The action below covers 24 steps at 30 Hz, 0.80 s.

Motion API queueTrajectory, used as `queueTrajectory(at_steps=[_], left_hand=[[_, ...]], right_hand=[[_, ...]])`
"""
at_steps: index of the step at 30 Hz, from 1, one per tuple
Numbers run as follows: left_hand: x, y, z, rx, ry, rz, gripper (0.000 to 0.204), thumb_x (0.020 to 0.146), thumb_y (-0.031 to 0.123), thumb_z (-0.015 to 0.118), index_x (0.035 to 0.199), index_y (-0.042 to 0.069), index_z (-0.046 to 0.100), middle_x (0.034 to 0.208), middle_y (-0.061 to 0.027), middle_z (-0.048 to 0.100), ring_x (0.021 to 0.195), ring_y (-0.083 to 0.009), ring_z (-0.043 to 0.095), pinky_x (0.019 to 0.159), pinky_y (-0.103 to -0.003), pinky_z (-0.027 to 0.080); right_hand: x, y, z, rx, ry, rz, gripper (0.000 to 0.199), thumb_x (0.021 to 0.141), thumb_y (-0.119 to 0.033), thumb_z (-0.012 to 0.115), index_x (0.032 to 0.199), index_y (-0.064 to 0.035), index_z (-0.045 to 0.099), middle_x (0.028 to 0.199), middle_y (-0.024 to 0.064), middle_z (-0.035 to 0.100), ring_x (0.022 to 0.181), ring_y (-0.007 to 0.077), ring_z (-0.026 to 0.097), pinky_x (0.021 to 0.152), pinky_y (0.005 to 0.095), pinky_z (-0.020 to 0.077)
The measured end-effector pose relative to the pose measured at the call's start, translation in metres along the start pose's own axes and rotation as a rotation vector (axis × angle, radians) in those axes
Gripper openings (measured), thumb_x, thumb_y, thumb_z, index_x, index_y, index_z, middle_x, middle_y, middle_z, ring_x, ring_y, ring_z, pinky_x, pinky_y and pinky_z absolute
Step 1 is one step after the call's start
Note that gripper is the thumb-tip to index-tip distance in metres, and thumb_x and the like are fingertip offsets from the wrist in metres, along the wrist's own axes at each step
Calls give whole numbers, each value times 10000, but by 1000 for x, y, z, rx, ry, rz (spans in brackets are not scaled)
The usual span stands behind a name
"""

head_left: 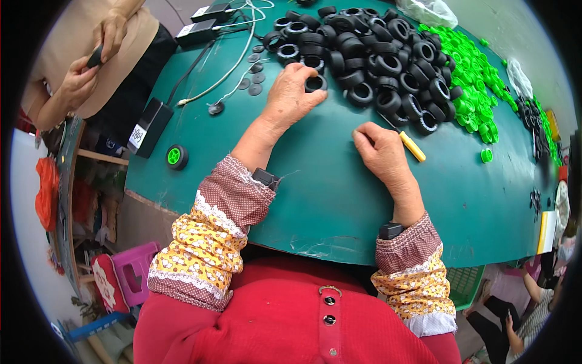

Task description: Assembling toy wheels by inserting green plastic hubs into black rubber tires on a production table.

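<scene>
Head cam: L hand (290, 94) fingers curled onto one black rubber tyre (315, 83) at near edge of tyre pile (376, 54) on green table (327, 200), R hand (381, 151) loosely closed gripping yellow tool (413, 146), green hubs (476, 91) heaped to right of pile

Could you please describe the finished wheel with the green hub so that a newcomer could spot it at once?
Start at the green table and go to its left edge, left of the left hand. The wheel lies alone there: a black tyre around a green hub, unlike the hubless tyres piled farther back.
</scene>
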<state>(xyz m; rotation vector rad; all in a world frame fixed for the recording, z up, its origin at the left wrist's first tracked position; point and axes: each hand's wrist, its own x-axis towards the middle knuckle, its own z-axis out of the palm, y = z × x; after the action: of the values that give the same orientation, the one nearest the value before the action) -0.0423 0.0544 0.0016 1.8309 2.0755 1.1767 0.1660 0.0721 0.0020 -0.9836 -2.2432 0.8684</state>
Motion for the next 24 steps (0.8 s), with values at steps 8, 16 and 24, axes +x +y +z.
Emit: queueTrajectory(at_steps=[8, 16, 24], left_hand=[[-16, 4, 7, -9, 45, 179, 215, 640, 156, 622, 706, -18, 514, 1045, -190, 527, 872, -334, 538, 738, -345, 434], [-48, 25, -14, 105, -144, 50, 388, 596, 108, 673, 924, 15, 488, 897, -139, 524, 841, -300, 515, 755, -345, 417], [-47, 36, -15, 60, -269, 48, 429, 666, 165, 655, 1044, 20, 514, 828, -74, 547, 690, -198, 530, 634, -294, 433]], right_hand=[[-3, 7, -5, -65, 169, -113, 105, 752, -135, 571, 729, -32, 569, 640, 138, 583, 590, 307, 573, 543, 374, 451], [-16, 51, -83, -186, 642, 5, 109, 770, -128, 560, 722, -32, 579, 652, 143, 572, 596, 297, 577, 541, 348, 453], [-74, 173, -212, -724, 663, 486, 512, 696, -276, 607, 1153, -88, 473, 1141, 215, 472, 1074, 346, 442, 898, 401, 375]])
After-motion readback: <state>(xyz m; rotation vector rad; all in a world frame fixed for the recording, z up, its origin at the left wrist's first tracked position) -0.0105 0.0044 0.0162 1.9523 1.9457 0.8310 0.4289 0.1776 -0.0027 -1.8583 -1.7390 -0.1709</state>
